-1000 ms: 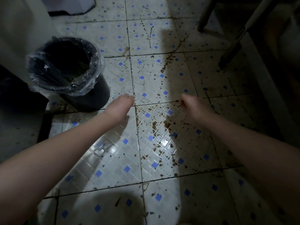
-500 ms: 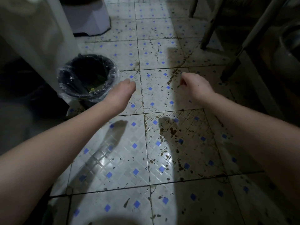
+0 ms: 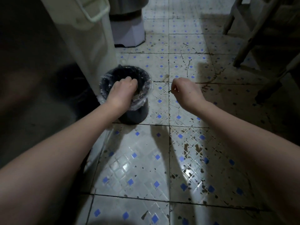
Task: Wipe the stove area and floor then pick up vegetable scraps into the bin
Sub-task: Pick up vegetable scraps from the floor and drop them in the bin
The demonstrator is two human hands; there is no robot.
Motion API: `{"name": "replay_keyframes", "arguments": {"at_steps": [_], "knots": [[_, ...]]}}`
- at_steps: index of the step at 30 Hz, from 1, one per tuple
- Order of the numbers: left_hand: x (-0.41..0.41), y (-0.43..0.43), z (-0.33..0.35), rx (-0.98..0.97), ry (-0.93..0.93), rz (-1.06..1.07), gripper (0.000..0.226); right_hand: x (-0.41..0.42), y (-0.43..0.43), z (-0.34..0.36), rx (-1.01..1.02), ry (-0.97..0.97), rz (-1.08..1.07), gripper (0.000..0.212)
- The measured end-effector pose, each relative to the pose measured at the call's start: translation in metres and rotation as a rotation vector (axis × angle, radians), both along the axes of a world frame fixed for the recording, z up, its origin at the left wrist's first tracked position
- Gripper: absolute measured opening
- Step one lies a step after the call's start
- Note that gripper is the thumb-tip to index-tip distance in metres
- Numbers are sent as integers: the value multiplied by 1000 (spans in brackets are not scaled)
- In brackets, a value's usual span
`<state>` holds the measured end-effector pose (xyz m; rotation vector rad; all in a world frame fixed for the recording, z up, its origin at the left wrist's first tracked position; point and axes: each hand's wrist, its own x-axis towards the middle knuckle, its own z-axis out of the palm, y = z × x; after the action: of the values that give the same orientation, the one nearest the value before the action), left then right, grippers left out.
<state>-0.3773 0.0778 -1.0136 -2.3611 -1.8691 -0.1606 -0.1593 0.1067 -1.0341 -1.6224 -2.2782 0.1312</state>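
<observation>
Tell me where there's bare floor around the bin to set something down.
Freest: the glossy tiles between your forearms, this side of the bin. Also the tile strip between bin and right hand, which pinches a scrap. Crowded: left of the bin, tight against the white cabinet; furniture legs far right.

Only the person's two arms show, and both are bare along their whole visible length: the left forearm [image 3: 65, 151] and the right forearm [image 3: 243, 143] are uncovered from the picture's edge to the wrist. The wide lens swells each one near the camera, so they look thick and soft-edged low in the view and taper to slim wrists farther off. The left grip [image 3: 124, 88] is a bare hand seen from the back, its knuckles rounded and smooth. The right grip [image 3: 186, 90] is likewise bare and seen from the back. The light is dim, and the fingernails are too small to make out.
</observation>
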Motion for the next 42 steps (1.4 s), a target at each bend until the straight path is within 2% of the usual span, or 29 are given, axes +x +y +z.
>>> {"name": "replay_keyframes", "arguments": {"at_steps": [6, 16, 25, 36, 42], "knots": [[-41, 2, -4, 8, -68, 44, 14, -53, 11, -3, 17, 98, 20, 11], [-60, 5, -21, -62, -181, 133, 17, -111, 18, -18, 42, 65, 116, 14], [-59, 14, -26, -51, -196, 162, 16, -124, 26, -29, 101, 179, 85, 11], [-59, 10, -24, -63, -293, 180, 8, -114, 28, -34, 32, 186, 43, 20], [-59, 10, -21, -65, -271, 169, 7, -102, 25, -31, 31, 193, 33, 27]]}}
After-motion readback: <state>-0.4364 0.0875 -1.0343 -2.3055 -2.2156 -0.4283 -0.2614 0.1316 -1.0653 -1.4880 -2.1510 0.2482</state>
